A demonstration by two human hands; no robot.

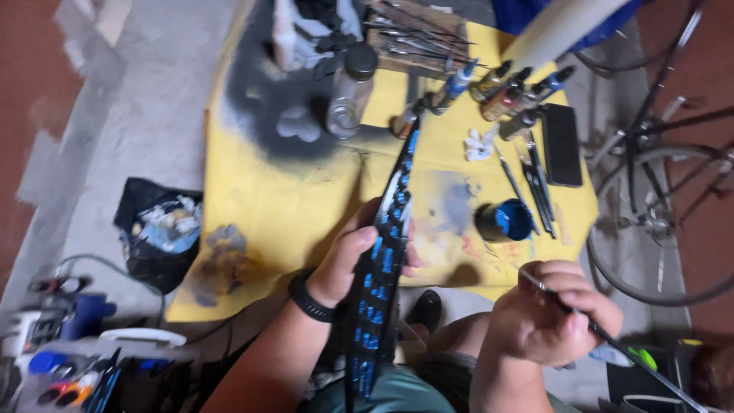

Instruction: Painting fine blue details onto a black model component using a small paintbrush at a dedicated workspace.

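A low table draped in a yellow sheet (267, 199) stands on a grey concrete floor, the cloth stained with a wide black spray cloud at its far end and smears of blue and pink nearer the person. At the back stand a clear spray can with a black cap (350, 90) and a cluster of small dropper paint bottles (511, 92), beside a flat black phone-like slab (562, 144) and a few spare brushes (535, 183). A round pot of blue paint (505, 220) sits open just ahead of the right hand. A bicycle wheel (657, 222) leans at the right, and a black bag of crumpled rubbish (159, 229) lies on the floor to the left. The left hand (353, 256), a dark band on its wrist, is wrapped around the middle of a long, narrow black blade-shaped piece (382, 268) patterned with glossy blue marks, running from the person's lap up over the table. The right hand (552, 313) is closed around a thin paintbrush (604, 333), held apart from the piece, to its right.
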